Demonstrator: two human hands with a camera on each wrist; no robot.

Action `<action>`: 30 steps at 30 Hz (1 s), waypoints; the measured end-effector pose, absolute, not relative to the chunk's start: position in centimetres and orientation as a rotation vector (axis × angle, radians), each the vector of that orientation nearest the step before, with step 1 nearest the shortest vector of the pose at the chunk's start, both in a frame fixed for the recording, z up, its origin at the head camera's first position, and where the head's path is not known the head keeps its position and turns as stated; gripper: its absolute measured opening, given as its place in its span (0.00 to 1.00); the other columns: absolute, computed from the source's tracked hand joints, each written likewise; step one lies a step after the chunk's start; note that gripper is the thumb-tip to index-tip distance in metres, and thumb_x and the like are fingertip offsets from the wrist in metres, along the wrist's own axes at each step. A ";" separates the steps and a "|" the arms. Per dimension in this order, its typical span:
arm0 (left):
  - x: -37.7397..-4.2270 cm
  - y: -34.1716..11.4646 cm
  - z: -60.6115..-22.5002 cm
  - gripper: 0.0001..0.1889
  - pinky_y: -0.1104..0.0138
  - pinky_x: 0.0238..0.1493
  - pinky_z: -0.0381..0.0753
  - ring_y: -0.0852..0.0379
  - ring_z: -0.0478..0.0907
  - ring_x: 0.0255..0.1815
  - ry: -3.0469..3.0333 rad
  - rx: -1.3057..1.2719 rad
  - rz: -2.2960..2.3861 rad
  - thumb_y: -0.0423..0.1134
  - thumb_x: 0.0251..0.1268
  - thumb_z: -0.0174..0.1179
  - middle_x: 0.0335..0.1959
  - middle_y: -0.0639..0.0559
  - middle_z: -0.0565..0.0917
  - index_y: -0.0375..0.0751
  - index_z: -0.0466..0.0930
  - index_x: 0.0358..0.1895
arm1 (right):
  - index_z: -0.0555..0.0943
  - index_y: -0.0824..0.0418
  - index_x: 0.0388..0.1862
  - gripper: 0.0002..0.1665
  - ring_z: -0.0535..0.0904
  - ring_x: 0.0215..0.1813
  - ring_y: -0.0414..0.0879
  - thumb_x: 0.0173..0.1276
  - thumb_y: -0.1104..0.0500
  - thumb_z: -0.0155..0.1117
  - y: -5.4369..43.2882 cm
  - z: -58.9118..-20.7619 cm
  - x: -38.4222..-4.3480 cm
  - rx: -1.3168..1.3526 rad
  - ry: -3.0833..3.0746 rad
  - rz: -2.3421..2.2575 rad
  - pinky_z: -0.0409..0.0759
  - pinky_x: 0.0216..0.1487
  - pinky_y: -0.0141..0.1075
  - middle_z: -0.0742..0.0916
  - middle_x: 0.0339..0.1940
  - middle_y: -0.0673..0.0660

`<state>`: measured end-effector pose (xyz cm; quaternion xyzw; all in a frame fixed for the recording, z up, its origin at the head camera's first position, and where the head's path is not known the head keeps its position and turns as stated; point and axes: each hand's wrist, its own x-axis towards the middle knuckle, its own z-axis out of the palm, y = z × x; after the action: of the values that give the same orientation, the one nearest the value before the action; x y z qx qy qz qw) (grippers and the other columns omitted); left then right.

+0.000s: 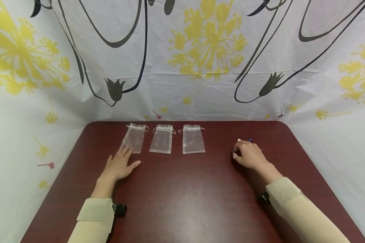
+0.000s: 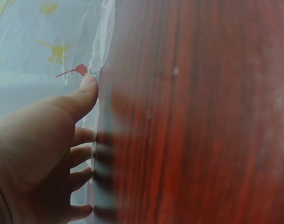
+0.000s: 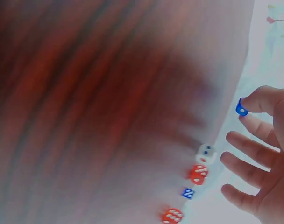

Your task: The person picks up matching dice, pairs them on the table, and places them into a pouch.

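Observation:
My right hand (image 1: 249, 155) pinches a blue die (image 3: 242, 106) between thumb and index finger, its other fingers spread. In the right wrist view, a white die (image 3: 206, 153), a red die (image 3: 199, 174), a second blue die (image 3: 188, 192) and another red die (image 3: 172, 215) lie in a row on the table beside that hand. In the head view the hand hides most of them. At the left, my left hand (image 1: 117, 167) lies with extended fingers, its fingertips at the lower edge of the leftmost sheer white drawstring pouch (image 1: 135, 137).
Two more pouches, a middle one (image 1: 162, 139) and a right one (image 1: 193, 139), lie flat beside the first along the far side of the dark red table (image 1: 182, 189). A floral-patterned white sheet (image 1: 170, 98) hangs behind and at both sides.

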<state>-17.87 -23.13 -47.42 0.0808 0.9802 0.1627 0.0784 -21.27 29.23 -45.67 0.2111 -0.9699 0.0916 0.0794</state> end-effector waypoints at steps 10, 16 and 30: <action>-18.0 -23.1 -47.3 0.42 0.30 0.71 0.44 0.31 0.44 0.80 2.927 0.238 0.514 0.61 0.76 0.51 0.80 0.31 0.51 0.31 0.54 0.79 | 0.82 0.59 0.38 0.08 0.81 0.61 0.65 0.62 0.58 0.69 27.0 -42.8 -19.4 0.672 -2.878 0.355 0.82 0.44 0.58 0.88 0.41 0.58; -17.9 -23.0 -47.2 0.42 0.30 0.71 0.45 0.31 0.46 0.80 2.938 0.234 0.507 0.60 0.76 0.51 0.79 0.31 0.52 0.31 0.55 0.78 | 0.83 0.59 0.40 0.10 0.86 0.43 0.56 0.61 0.58 0.70 25.4 -41.7 -18.6 0.752 -2.825 0.390 0.82 0.39 0.53 0.86 0.38 0.53; -17.8 -23.1 -47.4 0.43 0.31 0.72 0.44 0.32 0.45 0.80 2.933 0.242 0.484 0.62 0.76 0.49 0.80 0.31 0.52 0.31 0.54 0.78 | 0.83 0.59 0.40 0.10 0.82 0.34 0.46 0.60 0.58 0.71 21.2 -42.0 -17.0 0.902 -2.742 0.460 0.81 0.34 0.45 0.86 0.39 0.50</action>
<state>-17.81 -23.05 -47.44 0.0808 0.9803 0.1616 0.0793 -16.97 21.17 -42.04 0.3066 -0.9325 0.1564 0.1092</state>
